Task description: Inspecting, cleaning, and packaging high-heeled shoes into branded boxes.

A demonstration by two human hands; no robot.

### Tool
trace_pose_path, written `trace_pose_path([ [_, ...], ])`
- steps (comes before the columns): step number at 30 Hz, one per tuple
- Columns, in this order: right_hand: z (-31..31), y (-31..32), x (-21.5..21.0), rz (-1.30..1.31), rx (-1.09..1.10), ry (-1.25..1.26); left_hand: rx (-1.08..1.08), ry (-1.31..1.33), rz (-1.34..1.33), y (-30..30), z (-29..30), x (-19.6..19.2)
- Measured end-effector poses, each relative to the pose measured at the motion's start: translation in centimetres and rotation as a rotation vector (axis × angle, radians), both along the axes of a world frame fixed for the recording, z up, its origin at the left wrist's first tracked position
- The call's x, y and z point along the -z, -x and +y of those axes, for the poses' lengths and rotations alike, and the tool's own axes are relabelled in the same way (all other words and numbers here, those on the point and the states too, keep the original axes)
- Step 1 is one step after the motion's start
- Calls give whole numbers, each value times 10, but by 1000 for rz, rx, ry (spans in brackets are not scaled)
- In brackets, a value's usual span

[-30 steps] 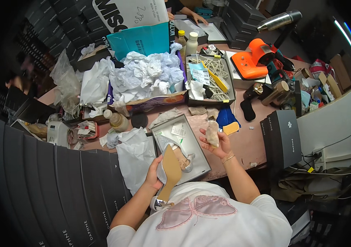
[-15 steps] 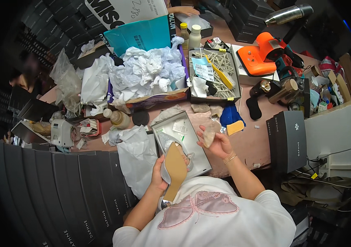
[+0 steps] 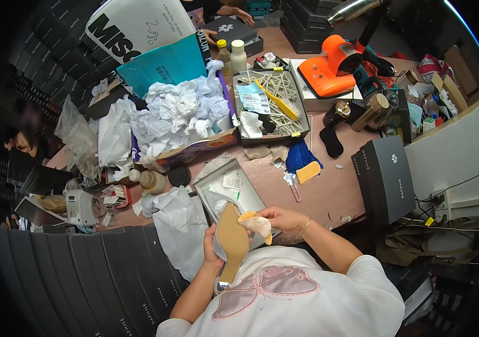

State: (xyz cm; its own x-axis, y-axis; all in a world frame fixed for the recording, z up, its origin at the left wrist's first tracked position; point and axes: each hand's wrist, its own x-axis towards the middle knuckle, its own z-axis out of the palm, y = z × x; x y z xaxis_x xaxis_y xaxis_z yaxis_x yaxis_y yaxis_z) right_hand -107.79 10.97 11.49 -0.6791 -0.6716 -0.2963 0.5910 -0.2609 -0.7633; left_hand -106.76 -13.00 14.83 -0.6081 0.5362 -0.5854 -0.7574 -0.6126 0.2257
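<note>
left hand grasps a shoe, tan sole facing up. right hand pinches a pale pad close to the sole, right of the left hand. just beyond both hands, an open box sits on a pink desk.

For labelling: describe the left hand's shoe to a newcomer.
Find the pink table, then the open grey box at its near edge. Overlapping the box in view, the left hand holds the shoe; its broad tan sole shows, unlike the silvery shoe inside.
</note>
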Motion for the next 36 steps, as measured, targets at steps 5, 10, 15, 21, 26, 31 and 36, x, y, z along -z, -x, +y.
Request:
trace_pose_path([
  [5,19,10,33,-188,169,9,-54,-58,81,1,-5,6],
  [10,82,77,81,556,290,-856,-124,-68,55,0,-11,8],
  [15,102,138,95,459,473,-1517,-111,91,18,5,-1,-1],
  [21,104,129,109,457,440,-1283,-156,96,18,-1,-6,-3],
  [26,56,78,38,-99,595,-101,-143,-20,16,-6,-10,2],
  [31,2,33,18,141,506,-342,-81,1,194,0,0,-13],
  [36,-33,4,-28,242,176,-408,-30,-83,126,-6,-8,-7],
])
